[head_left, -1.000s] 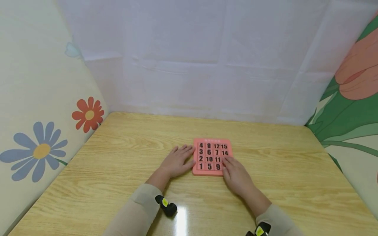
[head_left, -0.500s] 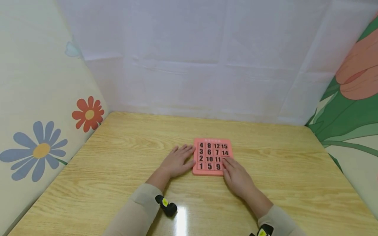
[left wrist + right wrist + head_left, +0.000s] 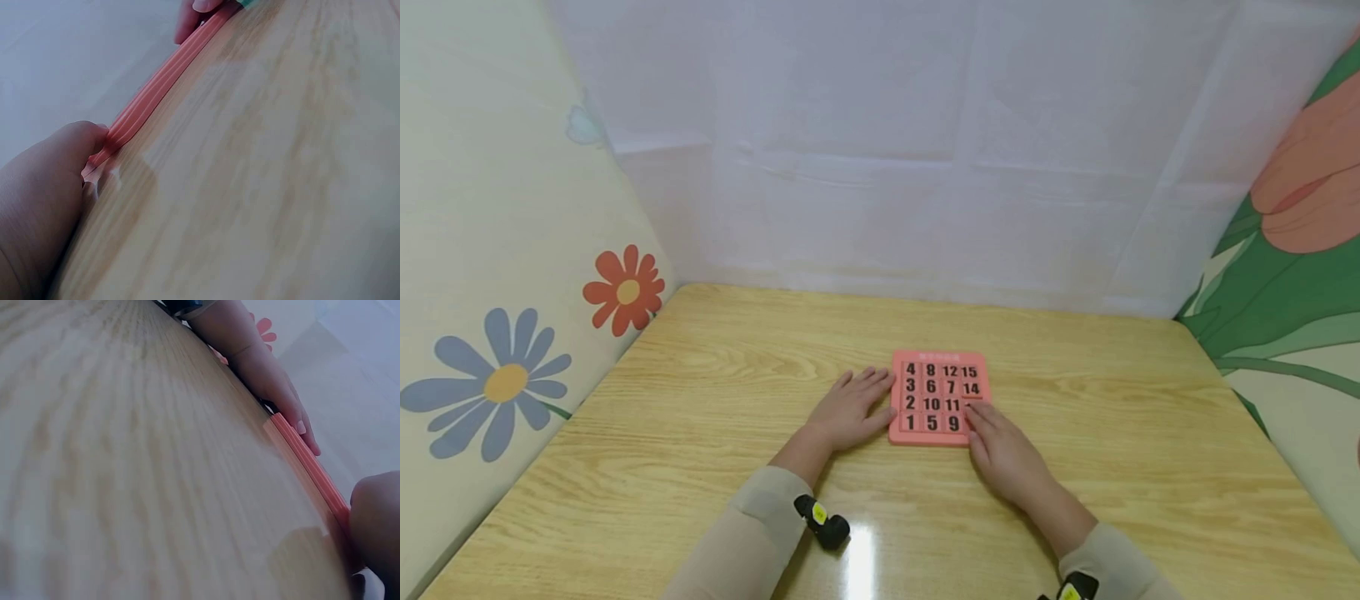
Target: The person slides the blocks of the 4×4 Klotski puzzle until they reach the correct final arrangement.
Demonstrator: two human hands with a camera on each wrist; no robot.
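Note:
A pink number slide puzzle lies flat on the wooden table, its tiles marked with black numerals in four rows. Along its left edge rests my left hand, fingers extended, the thumb touching the lower left side. My right hand has its fingertips on the tiles at the lower right and covers the ends of the two bottom rows. In the left wrist view, the left thumb meets the side of the frame. From the right wrist, the puzzle's edge shows between both hands.
The wooden table extends around the puzzle on all sides. A white cloth hangs behind it, and flower-printed panels stand at left and right. Each sleeve carries a black wrist camera.
My right wrist and sleeve have shifted slightly to the right and down, with fingertips still on the tiles. A dark bit of a numeral now shows above them. My left hand stays put.

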